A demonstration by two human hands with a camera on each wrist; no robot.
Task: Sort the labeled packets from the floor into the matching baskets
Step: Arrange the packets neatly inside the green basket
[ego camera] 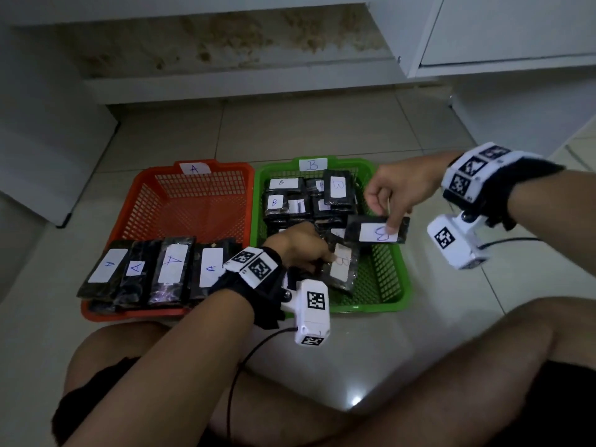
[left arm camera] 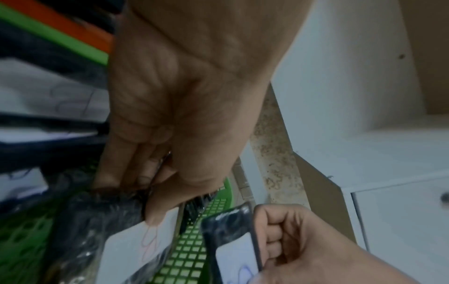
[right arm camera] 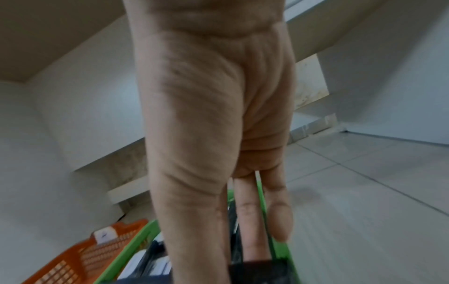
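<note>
**Two B packets held over the green basket**

Nearest the camera are your crossed legs (ego camera: 419, 375) on the tiled floor (ego camera: 322, 130); the two baskets stand just beyond them. Your left hand (ego camera: 300, 246) reaches low into the near part of the green basket (ego camera: 392, 295), fingers and thumb pinching the dark end of a black packet (ego camera: 342, 269) whose white label appears to read B. This packet lies against the basket floor, long axis running away from you. Your right hand (ego camera: 400, 188) hangs above the same basket, its grip clamped on a second B packet (ego camera: 375, 230): thumb on the label, fingers curled beneath. That packet is level, clear of the stack, long axis across the basket from left to right.

The stacked B packets (ego camera: 303, 198) fill the far half of the green basket. The orange basket (ego camera: 135, 201), tagged A, carries a row of A packets (ego camera: 161, 269) across its near rim.

The coming move likely turns on this: the right-hand packet sits directly above open mesh at the basket's near right, so a straight lowering should place it. The left hand lies just beside that spot and may crowd it.
</note>
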